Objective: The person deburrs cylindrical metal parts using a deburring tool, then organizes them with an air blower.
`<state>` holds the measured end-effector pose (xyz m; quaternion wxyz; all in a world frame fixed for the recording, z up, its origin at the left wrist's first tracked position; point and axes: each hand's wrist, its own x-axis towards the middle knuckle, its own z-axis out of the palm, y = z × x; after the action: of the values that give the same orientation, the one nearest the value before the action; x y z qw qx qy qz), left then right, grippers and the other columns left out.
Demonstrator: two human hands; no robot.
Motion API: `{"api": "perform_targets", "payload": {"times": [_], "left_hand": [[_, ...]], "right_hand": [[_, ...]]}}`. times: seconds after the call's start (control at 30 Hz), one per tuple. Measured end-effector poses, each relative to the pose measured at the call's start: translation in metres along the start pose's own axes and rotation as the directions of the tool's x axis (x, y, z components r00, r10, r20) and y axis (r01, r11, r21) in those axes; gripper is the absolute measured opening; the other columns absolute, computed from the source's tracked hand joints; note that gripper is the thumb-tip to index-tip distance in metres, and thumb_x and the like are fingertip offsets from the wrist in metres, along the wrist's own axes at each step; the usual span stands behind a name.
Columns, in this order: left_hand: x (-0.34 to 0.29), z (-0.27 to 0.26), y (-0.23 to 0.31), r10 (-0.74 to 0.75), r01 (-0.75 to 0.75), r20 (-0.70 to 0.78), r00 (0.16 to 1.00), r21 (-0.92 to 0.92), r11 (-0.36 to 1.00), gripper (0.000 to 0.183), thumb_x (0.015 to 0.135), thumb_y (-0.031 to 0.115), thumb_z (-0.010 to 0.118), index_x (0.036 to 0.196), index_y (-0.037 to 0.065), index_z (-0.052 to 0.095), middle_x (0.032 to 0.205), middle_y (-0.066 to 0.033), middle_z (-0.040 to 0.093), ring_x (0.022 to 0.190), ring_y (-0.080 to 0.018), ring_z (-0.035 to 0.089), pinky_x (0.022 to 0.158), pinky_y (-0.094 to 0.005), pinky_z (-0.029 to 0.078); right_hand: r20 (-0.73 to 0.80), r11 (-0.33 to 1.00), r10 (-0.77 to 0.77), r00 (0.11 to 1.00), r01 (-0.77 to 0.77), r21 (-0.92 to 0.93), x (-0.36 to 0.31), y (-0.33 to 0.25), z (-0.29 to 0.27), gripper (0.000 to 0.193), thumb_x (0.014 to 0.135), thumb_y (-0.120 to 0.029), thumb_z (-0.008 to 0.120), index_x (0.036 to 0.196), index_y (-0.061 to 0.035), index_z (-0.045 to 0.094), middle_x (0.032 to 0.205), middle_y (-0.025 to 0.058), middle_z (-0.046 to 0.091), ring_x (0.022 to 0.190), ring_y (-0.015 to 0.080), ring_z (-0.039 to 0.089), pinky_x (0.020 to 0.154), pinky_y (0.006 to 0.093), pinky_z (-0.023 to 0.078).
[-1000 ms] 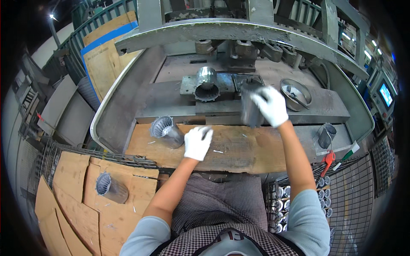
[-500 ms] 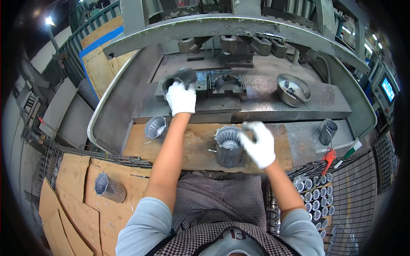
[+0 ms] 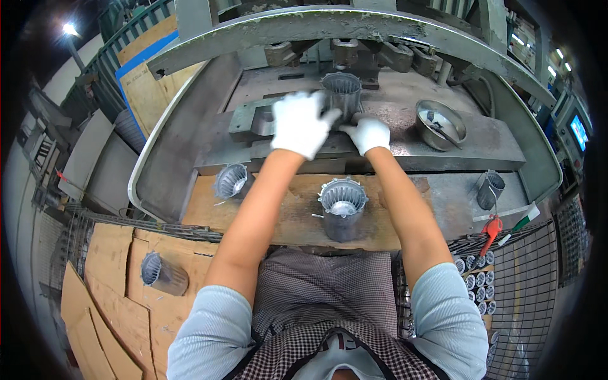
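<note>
A dark grey cylindrical metal casting with inner fins [image 3: 342, 90] stands upright at the right-hand part of the machine fixture [image 3: 253, 120]. My left hand [image 3: 299, 123], white-gloved and blurred, is just left of the casting, thumb apart from the fingers; no object shows in it. Low at the casting's right side, my gloved right hand [image 3: 370, 134] has its fingers closed against the base; their tips are partly hidden. Closer to me, a second finned casting [image 3: 342, 212] stands on a wooden board [image 3: 291, 218]. Another casting [image 3: 233, 182] leans beside my left forearm.
A metal bowl [image 3: 441, 125] with a tool in it sits on the machine bed. At right are a smaller casting [image 3: 490, 189], a red-handled tool [image 3: 492, 228] and a wire basket [image 3: 525, 285] of castings. One casting [image 3: 163, 273] lies on cardboard at left. A beam [image 3: 354, 28] spans overhead.
My left hand has moved right from the left fixture, and a casting now stands at the right one. My right hand has gone from the near casting up to the fixture.
</note>
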<state>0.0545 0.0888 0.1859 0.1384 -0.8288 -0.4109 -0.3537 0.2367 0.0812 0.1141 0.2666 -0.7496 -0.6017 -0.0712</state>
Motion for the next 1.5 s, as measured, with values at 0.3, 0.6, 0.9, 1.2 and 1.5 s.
{"api": "perform_targets", "payload": {"times": [0.3,0.6,0.9,1.2,1.5], "left_hand": [[-0.115,-0.043,-0.113,-0.476,0.449,0.544,0.691,0.192,0.872,0.074,0.083,0.07,0.05,0.093,-0.001,0.07,0.1,-0.0277,0.066,0.099,-0.0396,0.064,0.089,-0.0462,0.047],[-0.143,-0.018,-0.127,-0.816,0.608,0.357,0.455,-0.794,-0.008,0.054,0.093,0.046,0.055,0.118,-0.001,0.066,0.113,-0.0158,0.068,0.1,-0.0312,0.063,0.09,-0.0405,0.048],[-0.026,0.036,-0.138,-0.813,0.376,0.202,0.546,-0.926,0.023,0.047,0.09,0.035,0.057,0.118,-0.002,0.062,0.112,-0.0173,0.066,0.099,-0.0288,0.064,0.088,-0.0369,0.048],[-0.028,0.085,-0.118,-0.462,0.497,0.241,0.853,-0.106,0.861,0.077,0.09,0.068,0.042,0.123,0.0,0.062,0.129,-0.0245,0.058,0.12,-0.0395,0.054,0.102,-0.0429,0.04],[-0.022,0.038,-0.083,-0.457,0.423,0.397,0.796,0.175,0.889,0.072,0.08,0.065,0.06,0.117,0.003,0.066,0.121,-0.0196,0.064,0.112,-0.0341,0.061,0.094,-0.0404,0.048]], "right_hand": [[0.124,0.995,-0.038,0.992,0.048,-0.086,0.007,-0.015,-0.002,0.042,0.08,-0.049,0.066,0.091,-0.0079,0.071,0.093,0.0148,0.07,0.088,0.0346,0.067,0.078,0.0446,0.052],[-0.142,0.972,0.023,0.99,0.011,0.234,-0.085,0.026,-0.033,0.036,0.086,-0.043,0.065,0.086,-0.0074,0.07,0.085,0.016,0.067,0.082,0.0345,0.064,0.074,0.0429,0.05],[-0.213,0.903,0.236,0.948,-0.133,0.408,-0.238,0.089,-0.082,0.02,0.084,-0.018,0.073,0.083,0.0009,0.066,0.076,0.0114,0.062,0.065,0.0205,0.058,0.065,0.0319,0.048],[-0.272,0.842,0.482,0.833,-0.355,0.406,-0.342,0.173,-0.111,0.014,0.086,-0.01,0.071,0.088,0.0023,0.067,0.083,0.0098,0.065,0.077,0.0197,0.061,0.076,0.0313,0.049],[-0.626,0.891,0.37,0.686,-0.453,0.031,-0.309,0.245,-0.142,0.047,0.086,-0.028,0.073,0.123,-0.0019,0.06,0.123,0.0184,0.059,0.114,0.0335,0.055,0.101,0.0416,0.041]]}}
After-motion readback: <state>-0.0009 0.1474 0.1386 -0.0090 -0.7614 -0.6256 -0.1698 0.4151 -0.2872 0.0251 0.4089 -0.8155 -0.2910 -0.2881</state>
